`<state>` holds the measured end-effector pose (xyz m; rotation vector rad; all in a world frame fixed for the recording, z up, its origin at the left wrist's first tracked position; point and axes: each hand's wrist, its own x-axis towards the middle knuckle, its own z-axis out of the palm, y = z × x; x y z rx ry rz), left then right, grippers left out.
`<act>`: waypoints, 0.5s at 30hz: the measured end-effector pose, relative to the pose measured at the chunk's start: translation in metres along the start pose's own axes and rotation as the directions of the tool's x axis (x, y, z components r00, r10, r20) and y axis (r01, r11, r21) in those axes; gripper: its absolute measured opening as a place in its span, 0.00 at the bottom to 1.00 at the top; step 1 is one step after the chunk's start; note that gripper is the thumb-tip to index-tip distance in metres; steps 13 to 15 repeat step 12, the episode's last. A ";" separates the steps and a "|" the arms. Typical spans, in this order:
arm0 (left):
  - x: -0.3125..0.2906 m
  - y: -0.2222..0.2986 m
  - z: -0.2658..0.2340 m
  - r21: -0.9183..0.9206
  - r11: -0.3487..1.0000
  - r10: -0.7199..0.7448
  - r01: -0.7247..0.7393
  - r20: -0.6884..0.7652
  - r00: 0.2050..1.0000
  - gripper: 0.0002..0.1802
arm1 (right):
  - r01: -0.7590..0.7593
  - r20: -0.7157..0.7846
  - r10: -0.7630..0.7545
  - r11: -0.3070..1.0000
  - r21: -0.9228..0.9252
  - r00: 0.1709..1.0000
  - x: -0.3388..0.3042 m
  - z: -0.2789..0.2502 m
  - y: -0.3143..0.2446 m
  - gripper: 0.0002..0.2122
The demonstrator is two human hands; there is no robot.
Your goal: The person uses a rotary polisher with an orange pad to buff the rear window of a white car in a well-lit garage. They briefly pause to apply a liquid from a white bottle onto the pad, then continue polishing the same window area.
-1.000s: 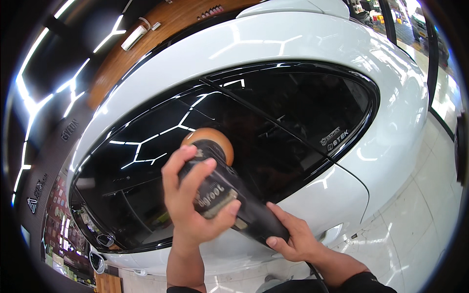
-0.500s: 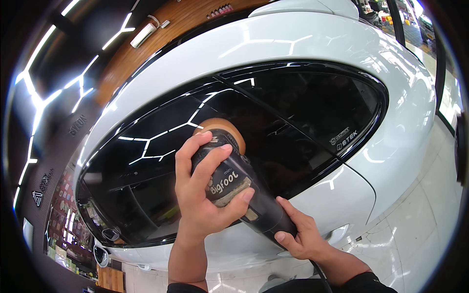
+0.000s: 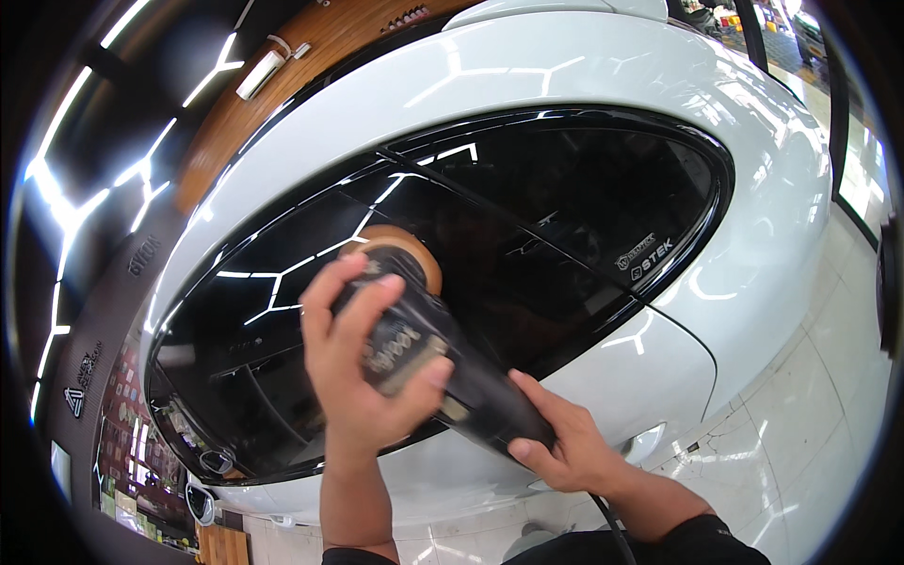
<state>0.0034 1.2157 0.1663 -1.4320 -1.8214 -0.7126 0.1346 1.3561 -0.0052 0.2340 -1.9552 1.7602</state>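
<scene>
A black car polisher [image 3: 471, 377] with an orange-brown foam pad [image 3: 400, 241] is in both my hands. The pad meets the dark side window [image 3: 527, 245] of a white car [image 3: 527, 56]. My left hand [image 3: 363, 377] wraps over the polisher's head, thumb on its near side and fingers along the far side. It is somewhat blurred. My right hand [image 3: 570, 447] grips the rear of the body, where a black cord [image 3: 612, 527] runs down toward me. The pad's working face is hidden against the glass.
A dark pillar strip [image 3: 499, 221] divides the window. White stickers [image 3: 650, 259] are on its right part. A side mirror [image 3: 201, 504] sticks out at the lower left. Pale floor tiles [image 3: 782, 414] lie at the right, and a wooden block [image 3: 224, 544] stands at the lower left.
Both hands and the polisher have shifted left across the window, the pad moving left with them. The view has also shifted slightly. Both hands keep their grip.
</scene>
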 end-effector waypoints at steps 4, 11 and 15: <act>-0.030 0.015 0.009 -0.008 1.000 0.001 0.000 0.075 0.997 0.34 | -0.028 -0.027 0.029 0.999 0.021 0.999 -0.039 0.007 0.020 0.36; -0.032 0.006 0.004 0.027 0.997 0.063 -0.066 0.094 0.994 0.35 | 0.031 -0.043 -0.032 0.999 -0.030 0.999 -0.039 0.020 0.030 0.37; -0.026 0.000 0.000 0.047 0.995 0.079 -0.083 0.090 0.993 0.36 | 0.017 -0.032 -0.018 1.000 -0.023 0.999 -0.031 0.021 0.026 0.38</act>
